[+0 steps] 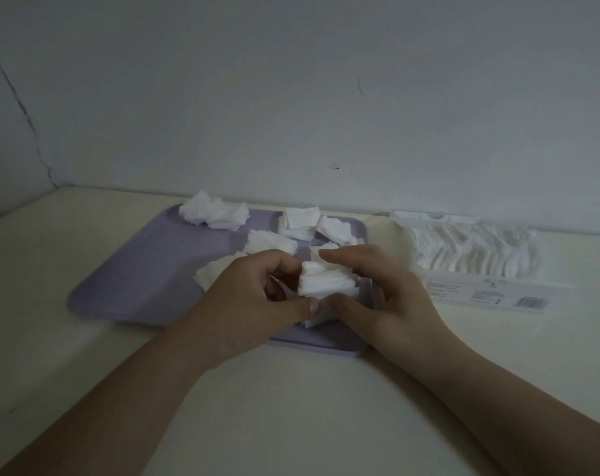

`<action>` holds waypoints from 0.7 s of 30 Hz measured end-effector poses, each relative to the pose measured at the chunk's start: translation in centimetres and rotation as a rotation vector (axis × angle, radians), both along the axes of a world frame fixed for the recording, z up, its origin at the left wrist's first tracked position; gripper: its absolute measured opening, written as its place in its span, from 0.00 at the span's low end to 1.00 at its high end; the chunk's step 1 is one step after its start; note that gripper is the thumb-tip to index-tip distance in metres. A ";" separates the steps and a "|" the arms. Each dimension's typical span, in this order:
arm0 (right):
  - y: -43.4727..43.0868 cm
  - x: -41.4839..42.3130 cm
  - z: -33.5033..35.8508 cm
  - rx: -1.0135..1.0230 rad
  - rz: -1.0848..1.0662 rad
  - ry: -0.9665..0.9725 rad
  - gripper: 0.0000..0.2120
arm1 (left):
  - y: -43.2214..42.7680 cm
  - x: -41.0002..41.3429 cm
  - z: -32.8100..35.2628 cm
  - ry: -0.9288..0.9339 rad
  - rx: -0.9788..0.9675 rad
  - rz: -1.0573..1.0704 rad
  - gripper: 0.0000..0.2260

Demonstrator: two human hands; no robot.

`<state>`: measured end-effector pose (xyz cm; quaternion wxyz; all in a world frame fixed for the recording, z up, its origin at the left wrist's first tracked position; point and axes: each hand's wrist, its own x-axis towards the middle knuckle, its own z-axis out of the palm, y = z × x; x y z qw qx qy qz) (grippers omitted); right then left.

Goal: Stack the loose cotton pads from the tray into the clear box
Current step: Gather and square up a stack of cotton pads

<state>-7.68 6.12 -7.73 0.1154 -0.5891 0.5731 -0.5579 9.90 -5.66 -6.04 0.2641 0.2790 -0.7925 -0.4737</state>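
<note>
**Both hands on one pad bundle over the tray's near right corner**

- Wall: plain and pale, fills the top half. A crack runs down its left side.
- Table: cream top, butts against the wall. Both forearms come in from the bottom edge.
- Tray: lavender with rounded corners, flat on the table left of centre. Its left half is bare.
- Clear box: on the table to the right of the tray, close to the wall. It holds a row of white pads leaning on edge.
- Left hand: fingers curled over the top of the bundle, thumb pressed in from below. It is pinching.
- Right hand: index finger over the top, thumb underneath. It is pinching the same bundle from the right.
- Label panel: flat and clear with print and a barcode, just in front of the box. Can't tell if it's attached.
- Loose pad heaps on the tray: back-left heap, back-centre heap, back-right heap, mid heap. A flatter heap is partly hidden under the left hand.
- Pad bundle: white, edges uneven, held between both hands just above the tray.
</note>
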 end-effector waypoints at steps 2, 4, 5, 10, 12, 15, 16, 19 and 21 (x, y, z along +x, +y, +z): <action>-0.1 0.2 -0.1 0.015 -0.015 0.006 0.22 | -0.1 0.0 0.0 0.000 0.050 -0.049 0.15; -0.1 0.3 -0.4 0.022 -0.008 0.076 0.22 | 0.0 0.0 0.1 0.023 0.070 -0.081 0.20; -0.1 0.2 -0.5 0.021 -0.009 0.122 0.22 | 0.2 -0.1 0.1 0.034 0.064 -0.077 0.21; 0.0 0.5 -0.7 0.049 -0.122 0.191 0.22 | 0.0 -0.3 -0.1 0.052 0.005 0.016 0.12; 0.0 0.8 -0.6 0.072 -0.137 0.244 0.21 | -0.1 -0.3 -0.1 0.061 0.026 0.024 0.12; -0.1 0.9 -0.5 0.062 -0.118 0.321 0.18 | 0.1 -0.5 -0.2 0.059 0.019 0.012 0.14; 0.0 0.8 -0.6 0.072 -0.101 0.301 0.18 | 0.1 -0.5 -0.3 0.059 -0.001 0.023 0.14; 0.1 0.5 -0.5 0.148 -0.060 0.173 0.29 | 0.0 -0.3 -0.4 0.057 -0.024 0.025 0.14; 0.0 0.5 -0.4 0.127 -0.056 0.181 0.26 | 0.3 -0.1 0.0 0.046 -0.034 -0.013 0.15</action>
